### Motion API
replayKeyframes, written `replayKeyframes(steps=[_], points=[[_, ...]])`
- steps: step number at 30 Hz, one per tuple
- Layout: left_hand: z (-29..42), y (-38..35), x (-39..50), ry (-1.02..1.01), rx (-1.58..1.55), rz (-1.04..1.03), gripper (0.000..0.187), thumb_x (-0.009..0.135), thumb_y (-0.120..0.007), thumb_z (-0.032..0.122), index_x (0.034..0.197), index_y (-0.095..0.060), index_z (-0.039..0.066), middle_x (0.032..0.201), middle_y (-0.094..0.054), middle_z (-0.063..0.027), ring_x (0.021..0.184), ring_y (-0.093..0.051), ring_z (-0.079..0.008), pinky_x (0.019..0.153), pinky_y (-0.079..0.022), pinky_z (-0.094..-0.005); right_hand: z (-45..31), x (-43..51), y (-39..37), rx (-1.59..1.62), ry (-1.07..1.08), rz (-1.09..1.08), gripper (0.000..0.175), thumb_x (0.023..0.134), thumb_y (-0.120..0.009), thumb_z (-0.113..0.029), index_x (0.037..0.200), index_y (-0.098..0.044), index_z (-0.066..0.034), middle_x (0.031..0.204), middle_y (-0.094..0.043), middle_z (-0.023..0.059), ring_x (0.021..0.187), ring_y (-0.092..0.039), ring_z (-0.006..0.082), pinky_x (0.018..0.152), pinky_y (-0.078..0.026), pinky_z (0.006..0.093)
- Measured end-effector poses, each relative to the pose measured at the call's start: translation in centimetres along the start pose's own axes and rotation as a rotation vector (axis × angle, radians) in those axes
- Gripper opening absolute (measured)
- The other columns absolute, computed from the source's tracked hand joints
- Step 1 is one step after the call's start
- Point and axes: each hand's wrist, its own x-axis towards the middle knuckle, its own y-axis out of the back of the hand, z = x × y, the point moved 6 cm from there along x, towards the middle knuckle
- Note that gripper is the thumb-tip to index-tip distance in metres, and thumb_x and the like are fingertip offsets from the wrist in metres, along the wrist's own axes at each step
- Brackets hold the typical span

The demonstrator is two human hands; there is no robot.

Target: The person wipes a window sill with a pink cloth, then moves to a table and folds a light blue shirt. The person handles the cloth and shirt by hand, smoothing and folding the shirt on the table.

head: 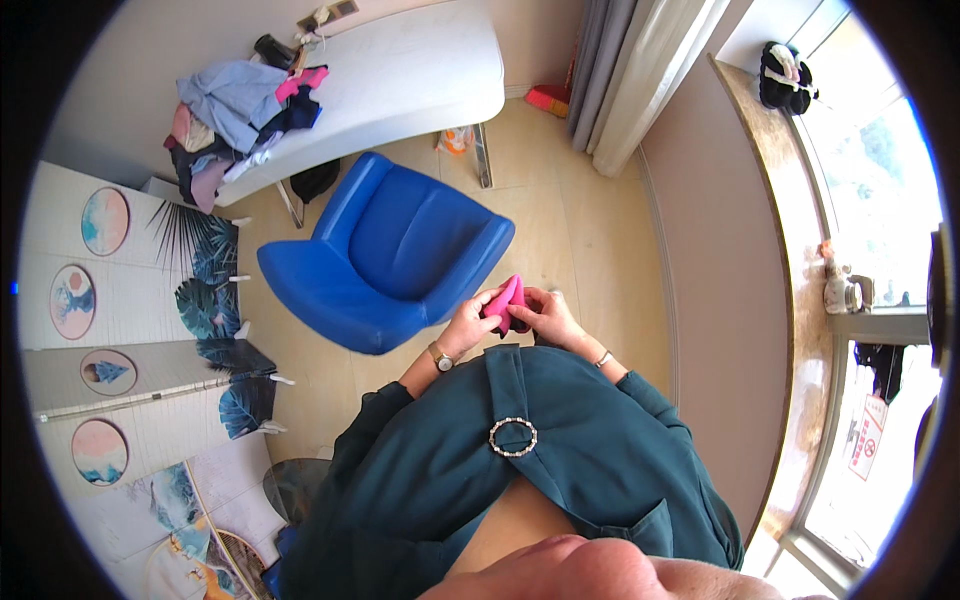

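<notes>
A small folded piece of pink and black cloth [505, 307] is held in front of my waist, between both hands. My left hand [474, 321] grips its left side, thumb on the pink face. From the other side my right hand [548, 316] pinches it, and those fingers partly hide the black part. Whether it is a sock or another small garment, I cannot tell. Just beyond my hands, to the left, stands a blue armchair [397, 232] with a bare seat.
A white table [420, 67] at the back carries a heap of clothes [232, 105] and a black cup-like container [274, 52]. A painted folding screen [150, 315] stands left. Slippers [786, 79] and a jar [841, 292] sit along the windowsill at right. A broom [550, 99] leans by the curtain [637, 82].
</notes>
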Motion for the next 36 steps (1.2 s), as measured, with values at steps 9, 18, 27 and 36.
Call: replayKeyframes(steps=[9,18,27,36], points=[[5.3,-3.8,17.7,-0.018,0.166,0.047,0.062,0.094,-0.063,-0.005,0.154,-0.049,0.001,0.116,-0.070,-0.0058,0.097,-0.068,-0.0120,0.084,-0.058,-0.0288,-7.3,10.1,15.1,0.103,-0.001,0.007,0.043,0.104,-0.070,-0.023,0.136,-0.061,0.0049,0.109,-0.075,0.0110,0.091,-0.071,0.0145,0.077,-0.061,0.0309],[8.4,0.7,25.5,-0.046,0.161,0.181,0.049,0.090,-0.063,-0.002,0.139,-0.062,0.000,0.118,-0.073,-0.0078,0.106,-0.067,-0.0134,0.096,-0.055,-0.0312,-8.0,20.3,17.9,-0.150,-0.014,-0.089,0.041,0.098,-0.075,-0.021,0.129,-0.068,0.0055,0.098,-0.077,0.0101,0.087,-0.072,0.0139,0.078,-0.060,0.0300],[12.6,10.9,39.2,-0.359,0.310,0.547,0.026,0.088,-0.063,-0.006,0.108,-0.078,0.002,0.100,-0.074,-0.0132,0.090,-0.072,-0.0271,0.081,-0.057,-0.0342,-15.6,35.1,25.4,-0.229,0.040,-0.036,0.034,0.098,-0.073,-0.014,0.128,-0.070,0.0020,0.097,-0.077,0.0075,0.084,-0.072,0.0129,0.073,-0.059,0.0276],[19.3,21.5,46.1,-0.610,0.729,0.891,0.030,0.075,-0.063,-0.012,0.100,-0.073,0.002,0.104,-0.063,-0.0130,0.098,-0.064,-0.0342,0.082,-0.055,-0.0415,-24.7,50.1,24.0,-0.704,0.516,0.041,0.030,0.090,-0.075,-0.008,0.119,-0.077,-0.0070,0.090,-0.072,0.0138,0.076,-0.069,0.0230,0.069,-0.055,0.0341]])
